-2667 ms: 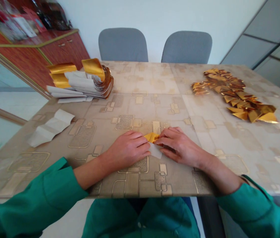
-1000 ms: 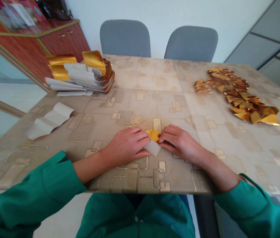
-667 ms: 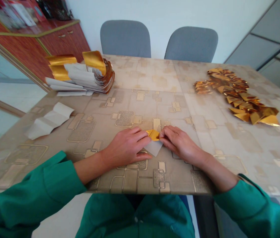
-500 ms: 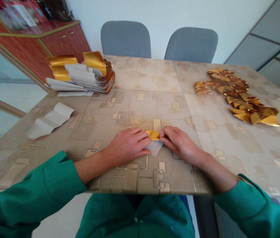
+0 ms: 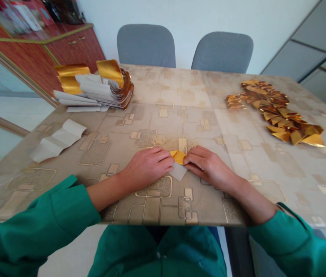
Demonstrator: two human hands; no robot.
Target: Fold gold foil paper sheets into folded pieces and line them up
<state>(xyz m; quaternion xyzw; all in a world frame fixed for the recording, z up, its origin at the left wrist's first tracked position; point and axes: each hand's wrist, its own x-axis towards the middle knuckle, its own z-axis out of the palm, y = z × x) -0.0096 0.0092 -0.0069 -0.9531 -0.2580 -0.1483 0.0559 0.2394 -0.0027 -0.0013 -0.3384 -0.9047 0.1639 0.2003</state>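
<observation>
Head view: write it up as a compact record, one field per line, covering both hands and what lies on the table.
Work piece: partly folded gold-faced paper, pale side showing nearest the person
Left hand: fingers over the paper's left side
Right hand: fingers and thumb at its right edge
Table left: creased pale sheet; beyond it, a stack of gold-faced sheets
Table right: pile of folded gold foil pieces
Sleeves: green

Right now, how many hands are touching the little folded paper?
2. The left hand is at the left side of the folded paper; the right hand is at its right side. I see none hidden.
</observation>
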